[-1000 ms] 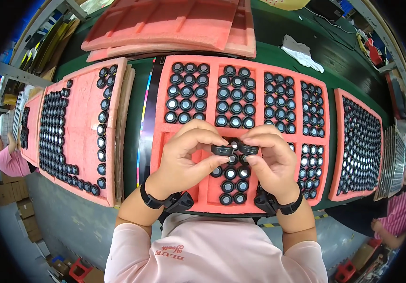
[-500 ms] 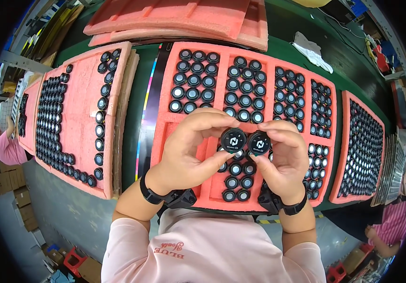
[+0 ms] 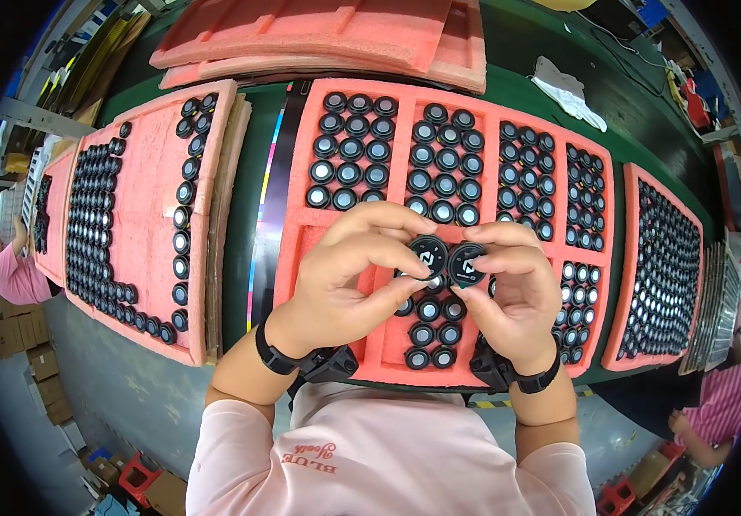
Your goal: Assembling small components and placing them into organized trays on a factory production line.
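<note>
In my left hand (image 3: 344, 279) a small round black disc-shaped device (image 3: 427, 253) with a white logo is pinched between thumb and fingers. The fingers of my right hand (image 3: 516, 288) are closed round a matching black disc (image 3: 468, 263), its marked face turned up to me. The two discs sit side by side, edges close together or touching. Fingertips cover part of both faces. Below them lies a pink foam tray (image 3: 403, 146), its compartments holding rows of similar black round pieces (image 3: 350, 150) with grey centres. My hands hide part of its middle.
To the left stands another pink foam tray (image 3: 157, 181), partly filled with such pieces. A densely filled tray (image 3: 624, 340) is at the right. Stacked pink foam sheets (image 3: 319, 34) and a white glove (image 3: 570, 101) lie farther back. Other people are at both sides.
My fingers have shifted on both discs, with fingertips now over parts of their faces. The right disc has turned slightly and moved a little left. My forearms are nearly unmoved.
</note>
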`<action>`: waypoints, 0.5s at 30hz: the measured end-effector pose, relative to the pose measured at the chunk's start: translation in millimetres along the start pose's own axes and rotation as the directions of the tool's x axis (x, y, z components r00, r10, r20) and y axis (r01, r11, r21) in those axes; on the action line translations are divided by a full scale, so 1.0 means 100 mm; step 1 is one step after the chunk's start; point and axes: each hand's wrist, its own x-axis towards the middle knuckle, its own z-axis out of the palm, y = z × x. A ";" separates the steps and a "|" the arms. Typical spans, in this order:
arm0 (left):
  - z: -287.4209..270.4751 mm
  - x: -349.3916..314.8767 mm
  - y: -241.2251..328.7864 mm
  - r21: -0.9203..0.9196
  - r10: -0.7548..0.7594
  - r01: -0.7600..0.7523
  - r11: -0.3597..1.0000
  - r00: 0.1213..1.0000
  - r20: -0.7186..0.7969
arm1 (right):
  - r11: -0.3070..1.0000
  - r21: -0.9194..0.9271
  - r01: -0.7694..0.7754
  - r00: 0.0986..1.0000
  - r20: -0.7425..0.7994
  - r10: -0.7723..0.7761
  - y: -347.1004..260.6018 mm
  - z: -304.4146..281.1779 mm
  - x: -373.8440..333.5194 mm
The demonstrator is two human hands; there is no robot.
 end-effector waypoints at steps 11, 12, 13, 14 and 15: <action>0.03 -0.01 0.04 -0.027 -0.081 0.079 0.996 0.995 -0.055 | 0.999 0.041 -0.022 1.000 -0.019 0.023 0.00 0.03 0.00; 0.03 0.00 0.05 0.028 -0.075 0.076 0.997 0.997 -0.034 | 0.999 0.043 -0.018 1.000 -0.015 0.019 -0.01 0.02 0.01; 0.02 0.01 0.06 0.028 -0.074 0.075 0.997 0.997 -0.033 | 0.999 0.046 -0.015 1.000 -0.012 0.015 -0.01 0.02 0.01; 0.02 0.02 0.06 0.033 -0.063 0.064 0.997 0.997 -0.033 | 0.999 0.045 -0.015 1.000 -0.012 0.016 -0.01 0.01 0.01; 0.01 0.03 0.07 0.040 -0.052 0.054 0.998 0.998 -0.033 | 0.999 0.034 -0.017 1.000 -0.005 0.017 0.01 0.00 0.00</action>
